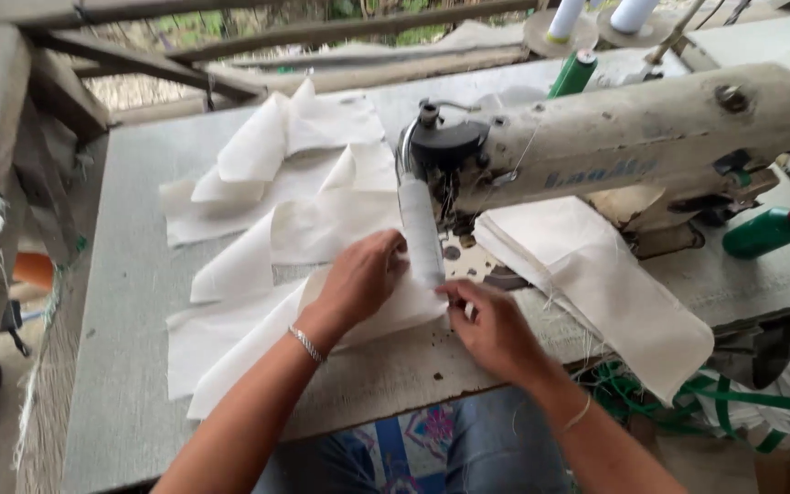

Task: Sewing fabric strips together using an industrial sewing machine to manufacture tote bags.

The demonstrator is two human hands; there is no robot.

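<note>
A cream cloth piece [386, 311] was spread flat on the grey tabletop [130, 302], just in front of the sewing machine [633, 137], its right edge lying beneath the needle area. The left hand [358, 279] was laid palm down on this cloth, fingers loosely curved and pressed against it rather than closed around anything. The right hand [491, 325] was placed beside it, its fingers pinched together on the cloth's edge near the machine's foot. Further cut cloth pieces [276, 174] were scattered behind the hands, overlapping one another. A folded stack [596, 274] was draped off the tabletop's front edge, right of the machine. A green bottle [765, 231] lay on its side at the far right; its contents could not be seen. Thread cones [596, 16] were seen standing behind the machine.
</note>
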